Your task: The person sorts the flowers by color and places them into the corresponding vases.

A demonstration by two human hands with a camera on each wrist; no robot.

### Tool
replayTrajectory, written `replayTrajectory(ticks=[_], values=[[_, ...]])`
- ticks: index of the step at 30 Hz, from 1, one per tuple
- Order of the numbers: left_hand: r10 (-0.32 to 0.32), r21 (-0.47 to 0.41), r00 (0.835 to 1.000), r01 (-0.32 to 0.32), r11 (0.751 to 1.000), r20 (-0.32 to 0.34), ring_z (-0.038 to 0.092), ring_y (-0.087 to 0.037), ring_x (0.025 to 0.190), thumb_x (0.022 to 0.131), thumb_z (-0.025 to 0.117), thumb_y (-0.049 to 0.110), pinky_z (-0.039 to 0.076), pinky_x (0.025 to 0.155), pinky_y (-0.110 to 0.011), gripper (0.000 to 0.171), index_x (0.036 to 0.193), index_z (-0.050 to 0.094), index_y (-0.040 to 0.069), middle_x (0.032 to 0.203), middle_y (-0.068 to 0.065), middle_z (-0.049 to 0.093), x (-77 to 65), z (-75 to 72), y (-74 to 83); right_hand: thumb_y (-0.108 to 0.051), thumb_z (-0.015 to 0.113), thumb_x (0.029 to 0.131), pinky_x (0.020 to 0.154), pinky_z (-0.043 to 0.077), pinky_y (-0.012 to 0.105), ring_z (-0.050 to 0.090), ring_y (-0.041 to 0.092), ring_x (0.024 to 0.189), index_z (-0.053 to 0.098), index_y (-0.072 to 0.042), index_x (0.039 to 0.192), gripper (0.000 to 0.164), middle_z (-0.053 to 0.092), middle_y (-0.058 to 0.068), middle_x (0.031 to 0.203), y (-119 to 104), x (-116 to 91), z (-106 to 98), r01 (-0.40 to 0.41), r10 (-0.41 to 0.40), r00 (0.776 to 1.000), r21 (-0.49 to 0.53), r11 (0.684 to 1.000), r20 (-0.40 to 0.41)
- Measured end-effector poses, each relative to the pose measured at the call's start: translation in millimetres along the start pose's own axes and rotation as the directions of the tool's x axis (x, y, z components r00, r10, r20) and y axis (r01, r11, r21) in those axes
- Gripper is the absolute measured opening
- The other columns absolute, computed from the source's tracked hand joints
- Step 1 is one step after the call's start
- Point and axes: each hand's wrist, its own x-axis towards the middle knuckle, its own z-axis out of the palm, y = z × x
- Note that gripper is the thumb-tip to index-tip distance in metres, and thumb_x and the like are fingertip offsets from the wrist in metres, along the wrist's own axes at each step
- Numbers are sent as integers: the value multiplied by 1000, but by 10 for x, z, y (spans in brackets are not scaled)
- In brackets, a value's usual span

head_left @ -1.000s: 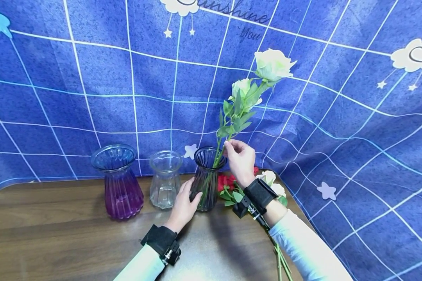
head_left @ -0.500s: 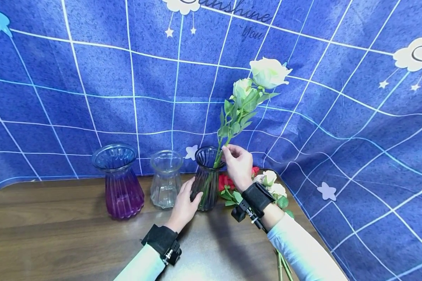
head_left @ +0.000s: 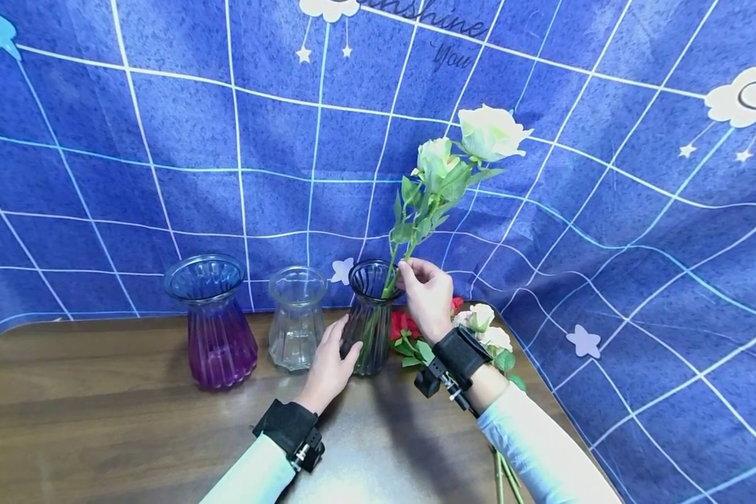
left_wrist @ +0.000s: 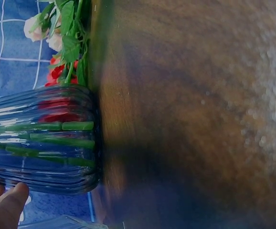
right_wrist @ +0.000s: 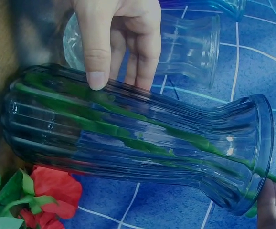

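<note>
In the head view, my left hand (head_left: 329,369) holds the left side of a dark, ribbed glass vase (head_left: 370,343), thumb in front. The right wrist view shows that thumb (right_wrist: 98,62) against the glass, with the fingers behind. My right hand (head_left: 431,297) pinches a green stem at the vase's rim. Above it, a white rose (head_left: 493,133) leans to the right. A second white rose (head_left: 436,157) stands lower beside it. Inside the vase, several green stem lengths (left_wrist: 78,142) show through the glass in the left wrist view, their ends near the bottom.
Left of the dark vase stand a clear glass vase (head_left: 297,318) and a blue-purple one (head_left: 220,336). Red flowers (head_left: 405,325) and pale roses (head_left: 494,337) lie on the wooden table (head_left: 132,420) at the right. A blue patterned cloth (head_left: 195,154) hangs behind.
Over the second, my right hand moved slightly down and left toward the rim, and the tall white rose sank a little. Lately its bloom swung right. The left hand stayed on the vase.
</note>
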Motion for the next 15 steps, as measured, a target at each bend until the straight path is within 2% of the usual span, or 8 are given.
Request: replayTrajectory(ticks=[8,11,15], values=[[-7,4,1000,7,1000,3,52,-33,119,90,62,14,49,98,-42,54,138,41,-1,136,-20,46,3,5,-2,-9,64,88,71,59,41,68,40,77,68,8,95,19,69,27,88,22,2,-28,-10,10,1000,22,1000,3],[-12,6,1000,12,1000,11,52,-34,119,90,62,15,49,97,-42,55,138,40,-1,137,-20,45,1,2,-2,-10,66,87,72,59,41,69,35,76,68,8,97,21,68,28,91,19,-1,-48,-24,24,1000,46,999,4],[-14,9,1000,14,1000,5,53,-34,119,90,62,15,49,97,-42,55,138,41,0,137,-19,46,-4,-4,-10,-8,66,86,71,60,34,69,22,69,67,9,98,21,68,28,92,10,-13,-73,-51,51,999,81,995,1]])
